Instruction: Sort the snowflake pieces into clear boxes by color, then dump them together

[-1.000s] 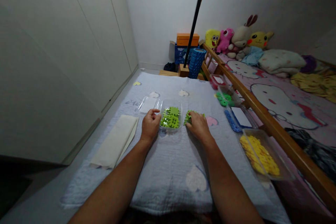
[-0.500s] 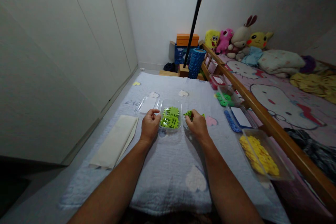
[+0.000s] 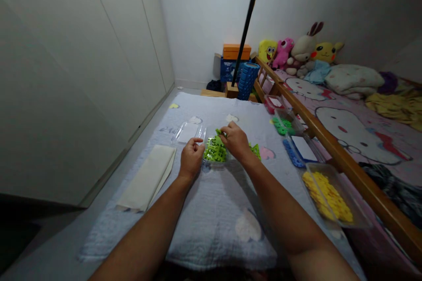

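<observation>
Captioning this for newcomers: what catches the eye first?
Bright green pieces in the clear tray on the quilt, the right hand holding one green piece over them, the left hand against the tray's edge. Then the yellow pieces at right and plush toys on the far bed.

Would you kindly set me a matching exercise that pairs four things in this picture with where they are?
Things:
1. left hand
2. right hand
3. yellow pieces
4. folded cloth

Places:
A. in the near box by the bed rail
B. flat on the left side of the blanket
C. above the tray, pinching a green piece
D. at the tray's left edge

Pairs: 1-D; 2-C; 3-A; 4-B.
</observation>
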`<state>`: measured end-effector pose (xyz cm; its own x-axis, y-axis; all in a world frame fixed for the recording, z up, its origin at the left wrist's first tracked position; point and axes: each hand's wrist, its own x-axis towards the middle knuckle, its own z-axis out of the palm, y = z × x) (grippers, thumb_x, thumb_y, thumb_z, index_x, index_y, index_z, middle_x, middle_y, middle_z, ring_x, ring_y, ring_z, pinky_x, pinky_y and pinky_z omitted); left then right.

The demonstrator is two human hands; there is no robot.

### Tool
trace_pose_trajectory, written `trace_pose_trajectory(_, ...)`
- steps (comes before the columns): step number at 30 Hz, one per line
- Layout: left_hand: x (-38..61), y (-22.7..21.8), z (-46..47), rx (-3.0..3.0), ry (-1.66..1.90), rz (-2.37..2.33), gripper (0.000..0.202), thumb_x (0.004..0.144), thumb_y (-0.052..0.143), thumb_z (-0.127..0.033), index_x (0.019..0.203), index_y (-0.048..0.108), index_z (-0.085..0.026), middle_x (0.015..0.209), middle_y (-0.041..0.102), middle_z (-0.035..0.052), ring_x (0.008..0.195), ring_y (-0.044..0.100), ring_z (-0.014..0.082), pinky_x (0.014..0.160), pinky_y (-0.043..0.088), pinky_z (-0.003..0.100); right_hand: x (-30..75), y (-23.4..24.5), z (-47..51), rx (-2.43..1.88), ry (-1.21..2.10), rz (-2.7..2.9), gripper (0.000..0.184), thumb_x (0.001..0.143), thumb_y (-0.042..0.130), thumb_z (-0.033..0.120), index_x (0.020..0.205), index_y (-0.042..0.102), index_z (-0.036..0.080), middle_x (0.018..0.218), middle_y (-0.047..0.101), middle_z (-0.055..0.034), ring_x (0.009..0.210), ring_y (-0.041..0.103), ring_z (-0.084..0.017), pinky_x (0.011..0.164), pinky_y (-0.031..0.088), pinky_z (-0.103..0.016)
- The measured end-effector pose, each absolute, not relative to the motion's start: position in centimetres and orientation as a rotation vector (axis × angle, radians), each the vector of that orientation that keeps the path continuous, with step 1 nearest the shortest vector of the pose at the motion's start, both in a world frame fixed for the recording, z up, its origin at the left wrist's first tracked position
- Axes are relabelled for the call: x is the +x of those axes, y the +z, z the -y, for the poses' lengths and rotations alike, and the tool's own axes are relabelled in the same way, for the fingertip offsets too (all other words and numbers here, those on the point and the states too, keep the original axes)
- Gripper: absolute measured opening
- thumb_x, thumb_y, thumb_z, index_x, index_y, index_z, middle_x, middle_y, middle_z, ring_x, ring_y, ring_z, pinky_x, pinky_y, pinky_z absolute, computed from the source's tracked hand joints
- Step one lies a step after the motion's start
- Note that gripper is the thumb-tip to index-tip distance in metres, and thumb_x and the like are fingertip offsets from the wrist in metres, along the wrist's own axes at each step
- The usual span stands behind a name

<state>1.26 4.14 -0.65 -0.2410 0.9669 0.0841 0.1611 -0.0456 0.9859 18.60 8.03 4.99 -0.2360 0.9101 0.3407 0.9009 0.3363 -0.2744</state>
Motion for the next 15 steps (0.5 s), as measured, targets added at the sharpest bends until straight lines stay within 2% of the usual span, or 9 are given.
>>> trace_pose_trajectory(8, 1.3, -0.6, -4.1, 1.246, 1.374, -1.462, 0.026, 0.079, 0.062, -0.038, 0.096, 0.064, -0.018, 0.058, 0.045, -0.0077, 0.055, 0.046, 0.0129, 0.056, 0.035, 0.024, 16.2, 4.6, -10.3, -1.701, -0.032, 2.405, 0.021, 0.1, 0.057, 0.019, 0.104, 0.078, 0.019, 0.109, 0.069, -0.0139, 0.098, 0.065, -0.025, 0.082, 0.045, -0.033)
trace_pose_trajectory(15, 1.3, -0.9, -4.1, 1.242, 1.376, -1.451, 0.026, 0.08, 0.062, -0.04, 0.096, 0.064, -0.019, 0.058, 0.046, -0.0074, 0.056, 0.046, 0.0129, 0.057, 0.035, 0.024, 16.2, 4.2, -10.2, -1.725, 0.045, 2.447, 0.022, 0.094, 0.068, 0.03, 0.113, 0.075, 0.022, 0.112, 0.075, -0.0117, 0.103, 0.068, -0.025, 0.086, 0.046, -0.034)
